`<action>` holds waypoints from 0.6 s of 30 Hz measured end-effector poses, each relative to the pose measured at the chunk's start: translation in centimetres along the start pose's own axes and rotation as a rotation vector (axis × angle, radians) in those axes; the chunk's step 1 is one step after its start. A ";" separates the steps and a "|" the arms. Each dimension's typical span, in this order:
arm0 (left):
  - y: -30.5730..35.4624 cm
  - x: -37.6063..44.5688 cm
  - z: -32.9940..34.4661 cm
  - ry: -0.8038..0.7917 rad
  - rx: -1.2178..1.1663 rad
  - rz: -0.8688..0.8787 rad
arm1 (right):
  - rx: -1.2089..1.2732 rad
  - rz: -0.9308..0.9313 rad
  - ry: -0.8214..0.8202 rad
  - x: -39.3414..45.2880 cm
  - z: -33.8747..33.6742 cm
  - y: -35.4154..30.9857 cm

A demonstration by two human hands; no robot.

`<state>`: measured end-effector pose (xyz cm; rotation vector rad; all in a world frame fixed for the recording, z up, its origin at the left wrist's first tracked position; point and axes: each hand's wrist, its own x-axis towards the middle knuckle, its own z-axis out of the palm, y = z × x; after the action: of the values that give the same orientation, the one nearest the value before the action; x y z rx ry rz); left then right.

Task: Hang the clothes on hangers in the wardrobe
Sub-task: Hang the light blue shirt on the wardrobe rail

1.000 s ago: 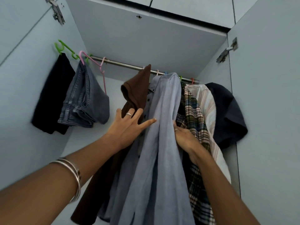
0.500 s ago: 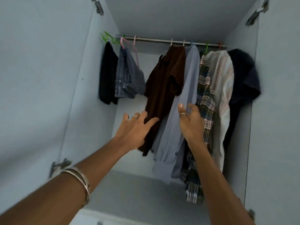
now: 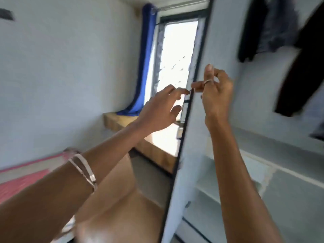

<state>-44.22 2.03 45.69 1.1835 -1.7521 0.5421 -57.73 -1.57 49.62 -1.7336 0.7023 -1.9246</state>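
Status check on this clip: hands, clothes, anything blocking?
Left hand open, empty. Right hand loosely curled, empty. Clothes hanging in the wardrobe, blurred. Open wardrobe door edge between the hands.

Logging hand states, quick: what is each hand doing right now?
Left hand: open, fingers loosely spread, holding nothing.
Right hand: fingers loosely curled, holding nothing visible, beside the pale grey wardrobe door.
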 end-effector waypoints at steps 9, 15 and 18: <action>-11.5 -17.6 -17.3 0.122 0.103 -0.675 | 0.274 0.210 -0.380 -14.8 20.3 -2.0; -19.5 -32.6 -32.0 0.237 0.395 -1.063 | 0.401 0.369 -0.783 -28.1 37.9 -4.9; -21.7 -37.1 -35.7 0.224 0.478 -1.190 | 0.463 0.392 -0.906 -32.8 44.4 -5.0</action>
<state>-4.95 37.42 27.62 2.1127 -0.5010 0.3171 -10.10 20.07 31.26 -1.7378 0.1962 -0.7971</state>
